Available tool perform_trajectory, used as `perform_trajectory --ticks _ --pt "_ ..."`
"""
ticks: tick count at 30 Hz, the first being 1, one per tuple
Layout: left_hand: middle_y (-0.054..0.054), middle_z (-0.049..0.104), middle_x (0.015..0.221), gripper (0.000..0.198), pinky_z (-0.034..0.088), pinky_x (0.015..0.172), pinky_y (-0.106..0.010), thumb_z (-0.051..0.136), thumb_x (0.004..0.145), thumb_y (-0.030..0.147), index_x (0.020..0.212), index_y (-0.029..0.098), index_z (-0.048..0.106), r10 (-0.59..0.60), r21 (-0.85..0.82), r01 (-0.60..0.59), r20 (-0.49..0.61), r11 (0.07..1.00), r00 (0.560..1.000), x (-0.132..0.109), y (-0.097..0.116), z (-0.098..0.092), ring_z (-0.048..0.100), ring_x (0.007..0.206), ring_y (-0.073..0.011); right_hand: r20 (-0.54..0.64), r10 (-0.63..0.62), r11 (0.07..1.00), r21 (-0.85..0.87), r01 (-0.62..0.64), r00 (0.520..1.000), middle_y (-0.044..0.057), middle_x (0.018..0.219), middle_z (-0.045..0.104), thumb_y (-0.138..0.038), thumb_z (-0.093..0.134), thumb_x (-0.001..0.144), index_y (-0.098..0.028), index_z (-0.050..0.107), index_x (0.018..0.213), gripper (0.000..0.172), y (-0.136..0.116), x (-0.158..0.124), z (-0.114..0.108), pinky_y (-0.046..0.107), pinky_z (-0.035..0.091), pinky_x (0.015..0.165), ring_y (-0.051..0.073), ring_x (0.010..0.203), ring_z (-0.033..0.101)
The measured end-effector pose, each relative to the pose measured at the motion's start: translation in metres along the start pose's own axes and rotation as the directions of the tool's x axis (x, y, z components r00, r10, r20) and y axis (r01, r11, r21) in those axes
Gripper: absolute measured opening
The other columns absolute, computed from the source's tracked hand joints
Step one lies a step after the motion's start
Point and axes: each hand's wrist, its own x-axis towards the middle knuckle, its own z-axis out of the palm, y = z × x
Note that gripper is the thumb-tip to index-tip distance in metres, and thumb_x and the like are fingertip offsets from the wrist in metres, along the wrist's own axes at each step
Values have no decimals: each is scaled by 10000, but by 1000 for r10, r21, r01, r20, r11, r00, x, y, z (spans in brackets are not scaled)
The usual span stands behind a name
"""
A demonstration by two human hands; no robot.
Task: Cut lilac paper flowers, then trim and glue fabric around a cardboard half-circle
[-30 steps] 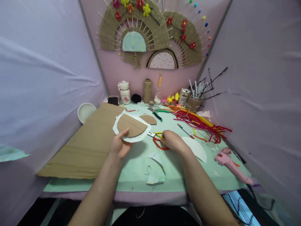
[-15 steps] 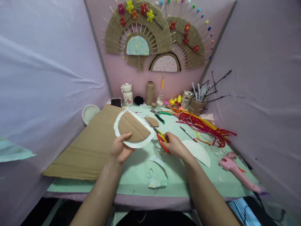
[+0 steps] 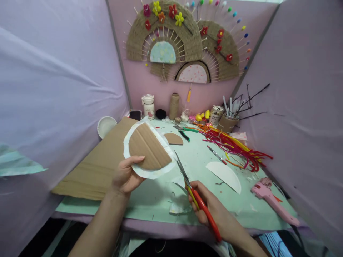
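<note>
My left hand [image 3: 130,175] pinches the lower left edge of a cardboard half-disc [image 3: 150,146], thumb on top. A white fabric border [image 3: 128,151] runs around the cardboard. In my right hand [image 3: 207,205] are scissors [image 3: 199,200] with red and yellow handles. Their blades point up and left, close to the right corner of the fabric but apart from it. Fabric scraps [image 3: 178,207] lie on the table below, partly covered by the scissors and right hand. A white half-disc [image 3: 224,176] rests to the right.
A large cardboard sheet [image 3: 88,171] covers the table's left side. Pliers [image 3: 184,134], a small brown half-disc [image 3: 174,139], a pen [image 3: 216,154] and pipe cleaners [image 3: 230,142] lie farther back. A pink glue gun [image 3: 276,203] sits at right. Decorated fans [image 3: 163,32] hang behind.
My right hand has moved down toward me with the scissors, which now point more upward. My left hand has brought the cardboard half-disc slightly closer and to the left. The camera view has shifted.
</note>
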Motion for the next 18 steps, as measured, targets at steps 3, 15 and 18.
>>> perform_trajectory --ticks 3,15,18 --pt "-60 712 1097 671 361 1071 -469 467 748 31 1396 192 400 -28 12 28 25 1000 999 -2 -1 0 600 1119 -274 26 4 998 57 -5 1000 -7 884 446 -616 704 628 -241 402 971 591 1 -7 3 232 343 546 111 658 425" --pt "-75 712 1091 677 397 1042 -467 458 738 21 1392 193 412 -87 29 87 20 996 996 -4 -2 -3 607 1108 -286 22 -30 997 75 28 999 -22 811 437 -758 644 584 -236 423 932 665 4 -8 2 239 320 545 110 617 359" --pt "-81 713 1087 684 396 1041 -474 463 732 18 1392 189 411 -97 22 97 20 995 995 -4 -2 -3 608 1106 -291 38 -33 996 87 29 999 -28 784 429 -798 608 573 -232 431 932 693 7 -8 2 228 298 515 103 595 330"
